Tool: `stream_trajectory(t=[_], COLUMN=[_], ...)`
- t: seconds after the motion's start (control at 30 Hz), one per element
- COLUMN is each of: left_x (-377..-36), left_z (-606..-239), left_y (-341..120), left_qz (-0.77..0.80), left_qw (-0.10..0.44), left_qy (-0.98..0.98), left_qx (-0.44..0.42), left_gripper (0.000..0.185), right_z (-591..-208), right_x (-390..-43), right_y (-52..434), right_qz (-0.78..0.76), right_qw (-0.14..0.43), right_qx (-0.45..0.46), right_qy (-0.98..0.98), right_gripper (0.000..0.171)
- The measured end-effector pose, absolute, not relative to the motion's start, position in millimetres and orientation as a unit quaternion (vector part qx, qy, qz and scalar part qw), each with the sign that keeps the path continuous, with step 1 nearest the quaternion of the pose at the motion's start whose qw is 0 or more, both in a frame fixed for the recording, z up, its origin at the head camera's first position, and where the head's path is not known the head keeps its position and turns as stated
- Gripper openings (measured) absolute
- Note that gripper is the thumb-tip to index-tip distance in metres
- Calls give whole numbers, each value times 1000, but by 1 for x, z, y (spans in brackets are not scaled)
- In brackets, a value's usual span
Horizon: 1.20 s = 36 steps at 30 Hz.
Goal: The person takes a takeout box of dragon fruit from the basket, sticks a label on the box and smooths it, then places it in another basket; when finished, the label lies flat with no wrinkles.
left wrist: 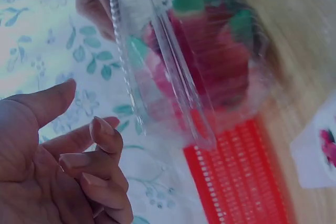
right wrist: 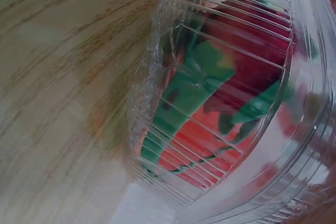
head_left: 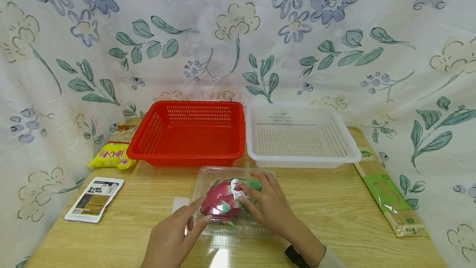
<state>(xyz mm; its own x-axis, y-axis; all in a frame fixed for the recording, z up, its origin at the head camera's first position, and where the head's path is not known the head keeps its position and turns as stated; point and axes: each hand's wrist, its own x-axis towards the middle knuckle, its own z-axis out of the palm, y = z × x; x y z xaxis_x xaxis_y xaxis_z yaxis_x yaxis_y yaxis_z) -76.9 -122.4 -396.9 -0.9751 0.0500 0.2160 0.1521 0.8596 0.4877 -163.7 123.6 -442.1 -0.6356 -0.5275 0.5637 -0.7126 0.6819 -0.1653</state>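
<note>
Floral cloth hangs behind and around a wooden surface (head_left: 334,206) that I watch through the head camera. Near the front edge lies a clear plastic clamshell box (head_left: 230,202) with a dragon fruit (head_left: 223,202) inside, pink with green scales. I read the fruit's long axis as running roughly left to right, slightly slanted, its green-tipped end toward the right and away from me; a white sticker sits on top.

My left hand (head_left: 172,235) comes in from the lower left, forearm angled up toward the box, fingers mostly straight, fingertips touching the box's near left side. It grips nothing; the left wrist view shows the fingers loosely bent beside the lid edge.

My right hand (head_left: 267,206) lies over the right part of the lid, fingers spread and pressing flat on it, wrist trailing toward the lower right.

Behind the box stand a red basket (head_left: 189,133) and a white basket (head_left: 297,135), side by side. A yellow snack bag (head_left: 111,156) and a printed card (head_left: 94,199) lie to the left, and a long green-labelled packet (head_left: 390,193) lies on the right.
</note>
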Motion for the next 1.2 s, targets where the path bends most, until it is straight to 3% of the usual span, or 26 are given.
stream_trajectory(t=[0.1, 0.37, 0.73, 0.93, 1.2], left_x=[-84, -103, -120, -127, -135], left_z=[-398, -402, -408, -410, -415], left_y=[-112, -92, -85, -85, -83], left_qz=[-247, -208, -175, -178, -148], left_qw=[135, 134, 98, 122, 155], left_qy=[-952, -949, -959, -959, -959], left_qx=[-116, -196, -201, -183, -185], left_gripper=[39, 43, 50, 36, 37], right_z=[-443, -445, -445, -442, -442], right_x=[-165, -166, -165, -165, -165], right_y=[124, 125, 127, 128, 130], right_qz=[188, 192, 190, 200, 199], right_qw=[245, 252, 238, 227, 204], right_qx=[351, 351, 347, 351, 350], right_qy=[-884, -881, -887, -886, -892], right_gripper=[42, 45, 43, 45, 49])
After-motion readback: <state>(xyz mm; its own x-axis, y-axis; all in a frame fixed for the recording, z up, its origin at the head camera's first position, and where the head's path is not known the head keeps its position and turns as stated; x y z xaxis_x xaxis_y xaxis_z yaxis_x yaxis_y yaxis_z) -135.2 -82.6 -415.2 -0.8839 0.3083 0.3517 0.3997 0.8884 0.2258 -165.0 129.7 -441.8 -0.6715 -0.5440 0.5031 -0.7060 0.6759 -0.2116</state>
